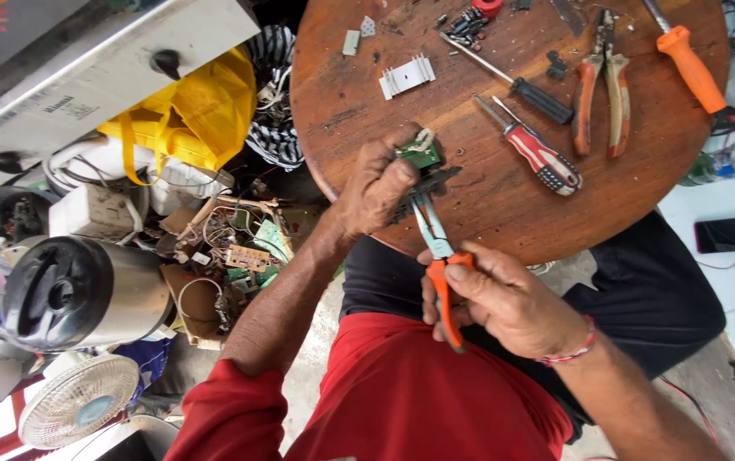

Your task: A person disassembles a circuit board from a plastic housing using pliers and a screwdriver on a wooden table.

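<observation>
My left hand (377, 189) grips a small green circuit board (423, 154) with a black part under it, at the near edge of the round wooden table (359, 94). My right hand (504, 299) holds orange-handled needle-nose pliers (440, 269). Their silver jaws point up at the black part below the board. Both hands sit just over the table's front rim, above my lap.
On the table lie a red-and-black screwdriver (538, 154), a black-handled screwdriver (512, 81), orange-handled pliers (599, 85), an orange-handled tool (693, 70), a white heat sink (406, 77) and small parts. Left on the floor are a yellow bag (192, 111), scrap boards, a steel kettle (86, 290) and a fan (77, 399).
</observation>
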